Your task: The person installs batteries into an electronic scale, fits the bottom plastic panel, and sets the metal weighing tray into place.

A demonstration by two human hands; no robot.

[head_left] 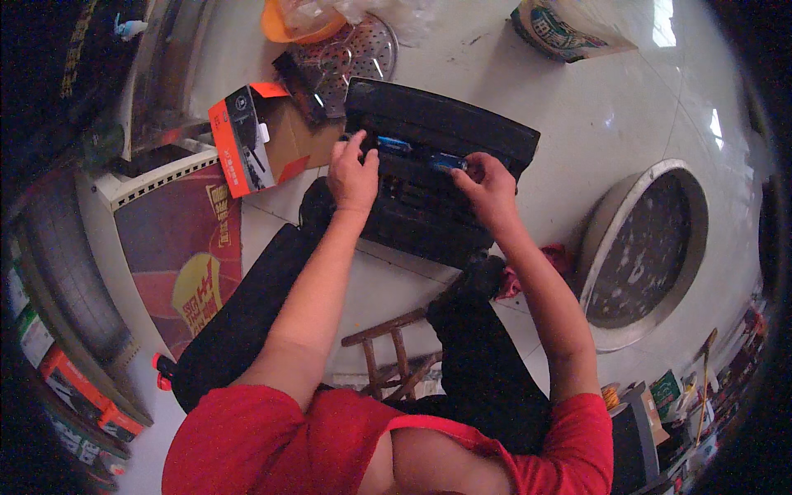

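In front of me a black plastic case (441, 115) rests tilted near my knees, a recess with several dark parts in its upper face. A small blue piece (393, 144), perhaps a battery, lies in that recess. Right of it, my right hand (488, 183) pinches the end of a second blue piece (446, 162) of like size and shape; its kind is too blurred to tell. At the recess's left end is my left hand (355, 172), its fingers apart and its fingertips on or just above the black edge. Whether they touch is unclear.
An opened orange and black carton (241, 140) stands left, beside a red printed panel (177, 247). Behind lie a perforated metal disc (363, 58) and an orange bowl (301, 25). A large metal basin (643, 256) leans right; a wooden stool (392, 351) is between my legs.
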